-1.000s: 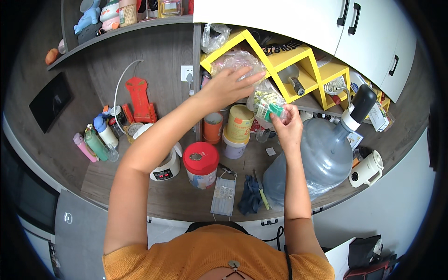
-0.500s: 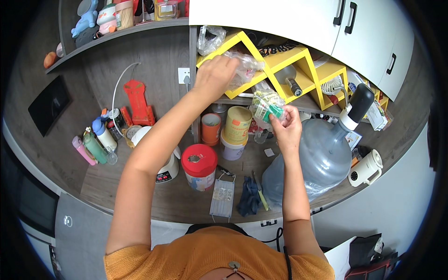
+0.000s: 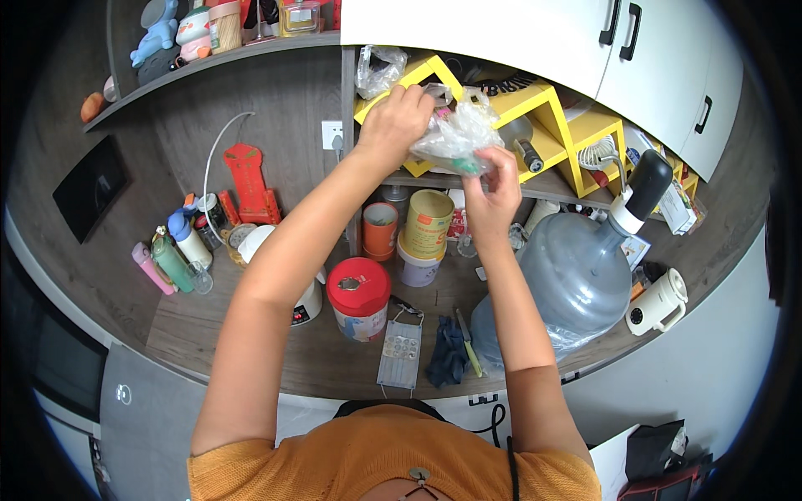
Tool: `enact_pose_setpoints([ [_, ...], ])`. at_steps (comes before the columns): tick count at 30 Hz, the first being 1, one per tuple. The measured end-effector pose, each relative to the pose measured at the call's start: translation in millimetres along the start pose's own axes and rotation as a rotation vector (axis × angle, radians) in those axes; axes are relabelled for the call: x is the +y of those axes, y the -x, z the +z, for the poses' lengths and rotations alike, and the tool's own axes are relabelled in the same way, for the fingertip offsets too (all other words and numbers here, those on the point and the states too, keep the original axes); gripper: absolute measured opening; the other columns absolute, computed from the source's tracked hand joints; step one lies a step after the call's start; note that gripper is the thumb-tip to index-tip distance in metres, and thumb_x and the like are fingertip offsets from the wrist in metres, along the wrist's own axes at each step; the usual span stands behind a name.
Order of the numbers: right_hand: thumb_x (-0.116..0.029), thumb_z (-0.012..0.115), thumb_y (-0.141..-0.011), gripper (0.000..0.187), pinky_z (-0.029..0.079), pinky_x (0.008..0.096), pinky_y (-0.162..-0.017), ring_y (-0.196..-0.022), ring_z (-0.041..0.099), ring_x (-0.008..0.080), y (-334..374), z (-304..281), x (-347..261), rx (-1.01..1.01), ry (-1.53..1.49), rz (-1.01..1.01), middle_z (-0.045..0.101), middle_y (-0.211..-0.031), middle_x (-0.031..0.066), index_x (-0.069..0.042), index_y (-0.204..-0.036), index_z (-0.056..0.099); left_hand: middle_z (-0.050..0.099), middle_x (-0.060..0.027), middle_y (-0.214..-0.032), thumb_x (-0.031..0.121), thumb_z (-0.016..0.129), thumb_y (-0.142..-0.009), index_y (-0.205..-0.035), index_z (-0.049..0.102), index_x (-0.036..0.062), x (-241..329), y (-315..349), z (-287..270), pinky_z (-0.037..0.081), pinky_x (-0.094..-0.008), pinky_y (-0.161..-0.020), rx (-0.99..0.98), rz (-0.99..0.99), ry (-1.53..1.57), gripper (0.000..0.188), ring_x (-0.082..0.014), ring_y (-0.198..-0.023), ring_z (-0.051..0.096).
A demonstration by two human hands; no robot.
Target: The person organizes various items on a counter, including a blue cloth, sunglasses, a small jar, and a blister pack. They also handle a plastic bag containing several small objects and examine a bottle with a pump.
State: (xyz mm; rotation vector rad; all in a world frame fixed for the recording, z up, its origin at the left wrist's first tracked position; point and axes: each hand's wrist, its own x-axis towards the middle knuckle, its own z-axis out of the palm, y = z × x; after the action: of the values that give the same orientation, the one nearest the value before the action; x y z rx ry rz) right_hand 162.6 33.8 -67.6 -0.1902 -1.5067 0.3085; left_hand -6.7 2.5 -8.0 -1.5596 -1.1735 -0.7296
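Observation:
My left hand [image 3: 396, 122] is raised at the yellow zigzag shelf [image 3: 510, 104], its fingers closed on the edge of a crumpled clear plastic bag [image 3: 468, 125]. From the right, my right hand [image 3: 493, 190] pinches a small green-and-clear packet [image 3: 464, 165]. The packet shows blurred at the lower edge of the bag; I cannot tell whether it is inside or behind the plastic. Another crumpled clear bag [image 3: 380, 71] is tucked at the shelf's left end.
Below my hands stand a yellow canister [image 3: 427, 221], an orange cup [image 3: 379, 227] and a red-lidded tub [image 3: 358, 288]. A large water jug [image 3: 576, 267] with a pump is beside my right forearm. A face mask [image 3: 399, 355], dark cloth [image 3: 447, 355] and knife [image 3: 468, 342] lie near the front edge.
My right hand has moved up and left with the green packet, bringing it to the clear bag. The bag has been drawn out to the right; my left hand has shifted slightly.

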Motion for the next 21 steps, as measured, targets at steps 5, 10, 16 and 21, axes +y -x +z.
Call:
enact_pose_setpoints([
  [5, 0.006, 0.052, -0.086, 0.025, 0.044, 0.0206, -0.076, -0.097, 0.054, 0.012, -3.7, 23.4, 11.0, -0.076, -0.63, 0.234, 0.05, -0.109, 0.0081, -0.003, -0.107, 0.042, 0.06, -0.0175, -0.098, -0.006, 0.059, -0.072, -0.111, 0.05, 0.0064, 0.3, 1.4, 7.1, 0.05, -0.0374, -0.074, 0.042, -0.314, 0.486, 0.042, -0.0331, -0.09, 0.061],
  [10, 0.003, 0.049, -0.089, 0.021, 0.043, 0.0202, -0.078, -0.097, 0.054, 0.0109, -10.6, 31.0, 25.0, -0.158, -0.626, 0.283, 0.051, -0.106, 0.0079, -0.004, -0.106, 0.04, 0.06, -0.0212, -0.105, -0.007, 0.057, -0.076, -0.124, 0.044, 0.0077, -2.0, 9.4, 10.6, 0.048, -0.0394, -0.08, 0.008, -0.441, 0.646, 0.052, -0.0367, -0.099, 0.059],
  [16, 0.001, 0.057, -0.082, 0.023, 0.046, 0.0285, -0.079, -0.091, 0.058, 0.0181, -25.5, 34.3, 39.3, -0.235, -0.105, 0.178, 0.059, -0.103, 0.0107, -0.004, -0.104, 0.051, 0.054, -0.0253, -0.117, -0.002, 0.06, -0.076, -0.135, 0.034, 0.0096, 3.6, 14.7, -3.2, 0.044, -0.041, -0.088, 0.004, -0.484, 0.735, 0.066, -0.0398, -0.109, 0.053],
  [21, -0.003, 0.062, -0.073, 0.027, 0.047, 0.0386, -0.076, -0.087, 0.056, 0.0303, -37.0, 27.8, 24.1, -0.218, 0.509, -0.312, 0.06, -0.104, 0.009, -0.006, -0.1, 0.058, 0.053, -0.0174, -0.116, 0.0, 0.062, -0.074, -0.13, 0.041, 0.0057, 12.1, 33.0, -14.2, 0.04, -0.0405, -0.094, 0.178, -0.216, 0.354, 0.06, -0.0335, -0.11, 0.049],
])
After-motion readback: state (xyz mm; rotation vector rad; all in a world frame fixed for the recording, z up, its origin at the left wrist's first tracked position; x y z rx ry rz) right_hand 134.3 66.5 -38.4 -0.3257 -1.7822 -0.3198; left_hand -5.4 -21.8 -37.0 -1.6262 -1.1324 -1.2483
